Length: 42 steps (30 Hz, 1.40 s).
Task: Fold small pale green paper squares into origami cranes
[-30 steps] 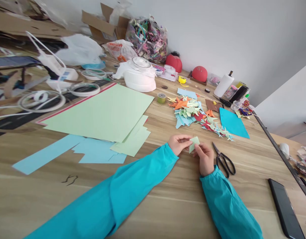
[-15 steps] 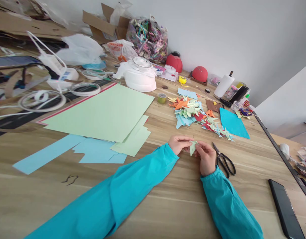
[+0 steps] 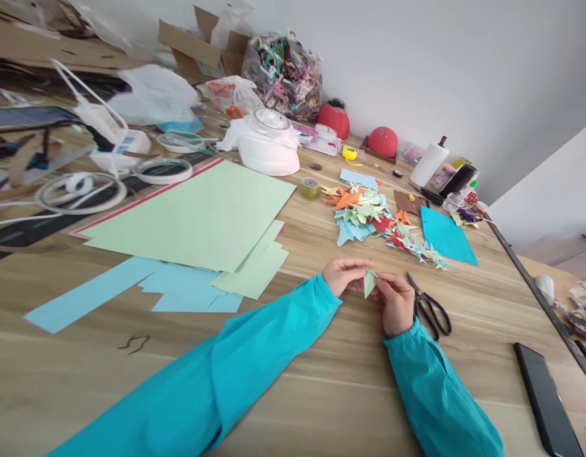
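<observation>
A small folded piece of pale green paper [image 3: 369, 284] is pinched between both hands, its point hanging downward. My left hand [image 3: 343, 277] grips its upper left side between thumb and fingers. On the other side, the thumb and forefinger of my right hand [image 3: 397, 303] close on its right edge. Black-handled scissors [image 3: 433, 308] lie just right of my right hand. Beyond the hands sits a pile of folded paper pieces [image 3: 369, 212] in green, blue, orange and red, looking like small origami cranes.
Large green sheets [image 3: 197, 216] and blue paper strips [image 3: 95, 295] lie to the left. A phone [image 3: 547, 400] rests at lower right, a turquoise cloth-like sheet [image 3: 447, 235] at far right. Behind are a spool [image 3: 310, 187], red pincushions [image 3: 383, 141] and cables [image 3: 80, 193].
The hands have barely moved. My right thumb and forefinger have shifted slightly at the right edge of the green paper, which has turned a little.
</observation>
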Available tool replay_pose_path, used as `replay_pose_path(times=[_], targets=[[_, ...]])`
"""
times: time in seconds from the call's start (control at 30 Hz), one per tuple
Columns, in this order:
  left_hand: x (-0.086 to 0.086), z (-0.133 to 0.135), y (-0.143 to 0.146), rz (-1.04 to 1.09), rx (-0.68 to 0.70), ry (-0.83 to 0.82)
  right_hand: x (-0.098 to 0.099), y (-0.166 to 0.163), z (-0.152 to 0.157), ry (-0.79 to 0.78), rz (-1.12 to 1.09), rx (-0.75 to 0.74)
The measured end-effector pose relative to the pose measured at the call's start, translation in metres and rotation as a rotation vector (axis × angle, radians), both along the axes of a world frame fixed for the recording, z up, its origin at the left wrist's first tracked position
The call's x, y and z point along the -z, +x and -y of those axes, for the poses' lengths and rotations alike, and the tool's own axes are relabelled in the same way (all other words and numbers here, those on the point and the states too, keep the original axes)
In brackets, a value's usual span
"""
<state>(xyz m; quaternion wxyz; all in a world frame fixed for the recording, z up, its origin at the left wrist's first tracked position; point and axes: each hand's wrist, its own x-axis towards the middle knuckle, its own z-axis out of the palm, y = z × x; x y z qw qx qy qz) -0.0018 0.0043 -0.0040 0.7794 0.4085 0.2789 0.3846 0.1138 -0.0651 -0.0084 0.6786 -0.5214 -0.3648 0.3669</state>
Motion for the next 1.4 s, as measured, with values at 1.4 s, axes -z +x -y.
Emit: replay_pose_path(times=[1.4], targets=[[0.007,0.007,0.006,-0.274,-0.008,0.377,-0.001,0.000,-0.001,-0.043,0.133,-0.001]])
